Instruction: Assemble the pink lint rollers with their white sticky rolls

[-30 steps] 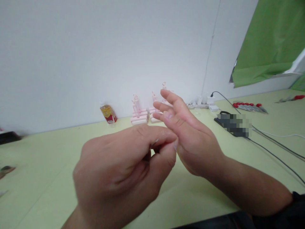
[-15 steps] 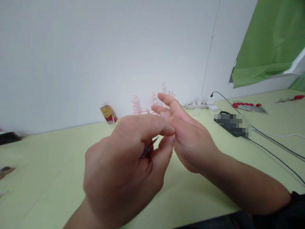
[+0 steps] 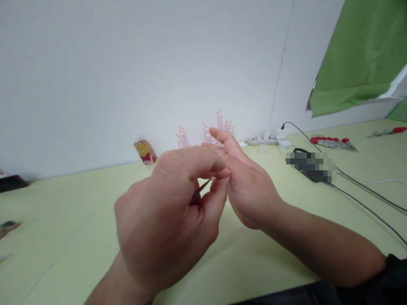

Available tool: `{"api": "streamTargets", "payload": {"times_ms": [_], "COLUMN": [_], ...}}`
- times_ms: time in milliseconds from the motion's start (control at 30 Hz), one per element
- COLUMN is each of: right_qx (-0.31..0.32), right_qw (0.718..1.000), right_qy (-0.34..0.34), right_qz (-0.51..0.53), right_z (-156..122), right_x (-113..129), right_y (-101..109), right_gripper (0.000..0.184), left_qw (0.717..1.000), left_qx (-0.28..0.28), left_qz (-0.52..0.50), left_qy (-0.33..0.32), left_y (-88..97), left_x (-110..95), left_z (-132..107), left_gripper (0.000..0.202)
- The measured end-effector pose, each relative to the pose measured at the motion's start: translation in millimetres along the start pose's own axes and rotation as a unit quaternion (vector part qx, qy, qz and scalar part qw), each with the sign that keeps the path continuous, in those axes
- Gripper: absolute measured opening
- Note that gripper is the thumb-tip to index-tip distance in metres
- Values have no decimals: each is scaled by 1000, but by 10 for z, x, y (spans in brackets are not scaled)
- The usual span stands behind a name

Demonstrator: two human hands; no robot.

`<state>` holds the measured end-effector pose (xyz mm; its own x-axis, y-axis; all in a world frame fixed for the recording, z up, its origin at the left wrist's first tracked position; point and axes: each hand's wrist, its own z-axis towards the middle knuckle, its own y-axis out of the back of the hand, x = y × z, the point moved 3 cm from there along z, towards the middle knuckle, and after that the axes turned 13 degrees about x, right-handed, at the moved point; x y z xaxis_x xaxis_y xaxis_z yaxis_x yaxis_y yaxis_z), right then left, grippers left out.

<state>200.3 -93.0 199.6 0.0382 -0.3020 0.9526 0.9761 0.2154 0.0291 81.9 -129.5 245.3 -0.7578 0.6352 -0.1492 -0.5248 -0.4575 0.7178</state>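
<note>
My left hand (image 3: 168, 216) is raised in front of me above the pale green table (image 3: 63, 220), thumb and forefinger pinched on a thin pointed tool (image 3: 199, 192) with a dark, purplish shaft. The tool's tip points at my right hand (image 3: 248, 186), which is held up just beyond it, fingers stretched out and close together, palm turned away. The tool's tip meets the fingers of my right hand; what it touches there is hidden by my left hand.
Pink plastic pieces (image 3: 219, 123) stand by the white wall behind my fingers, next to a small bottle (image 3: 144, 152) with a yellow-red label. A power strip (image 3: 267, 137), a dark device (image 3: 310, 167) with cables, and red-handled tools (image 3: 332, 142) lie at right. Green cloth (image 3: 359, 55) hangs top right.
My left hand has risen and turned, so the thin tool now shows between its thumb and forefinger. My right hand has drawn slightly nearer and lower, closing up against the left.
</note>
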Motion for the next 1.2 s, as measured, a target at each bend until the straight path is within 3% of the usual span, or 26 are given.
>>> {"api": "streamTargets", "payload": {"times_ms": [167, 333, 733, 933, 1100, 1200], "right_qx": [-11, -11, 2, 9, 15, 19], "right_qw": [1000, 1000, 998, 995, 995, 995], "right_qy": [1, -1, 43, 67, 71, 68], "right_qz": [-10, -18, 56, 76, 75, 74], "right_z": [-10, -28, 14, 9, -4, -13], "right_x": [8, 22, -96, -119, -136, -127], "right_y": [9, 19, 32, 50, 54, 48], "right_gripper": [50, 51, 55, 56, 56, 56], "left_qw": [999, 999, 997, 990, 989, 993], "left_qx": [12, 15, -48, 2, -58, -53], "left_qz": [-35, -4, -19, -125, -130, -98], "left_qy": [0, -29, -54, -73, -27, -37], "left_y": [-16, -1, -48, -54, -53, -49], "left_x": [17, 13, -13, 44, 27, 0], "left_z": [29, 36, 26, -7, -36, -18], "left_gripper": [6, 14, 17, 14, 9, 10]}}
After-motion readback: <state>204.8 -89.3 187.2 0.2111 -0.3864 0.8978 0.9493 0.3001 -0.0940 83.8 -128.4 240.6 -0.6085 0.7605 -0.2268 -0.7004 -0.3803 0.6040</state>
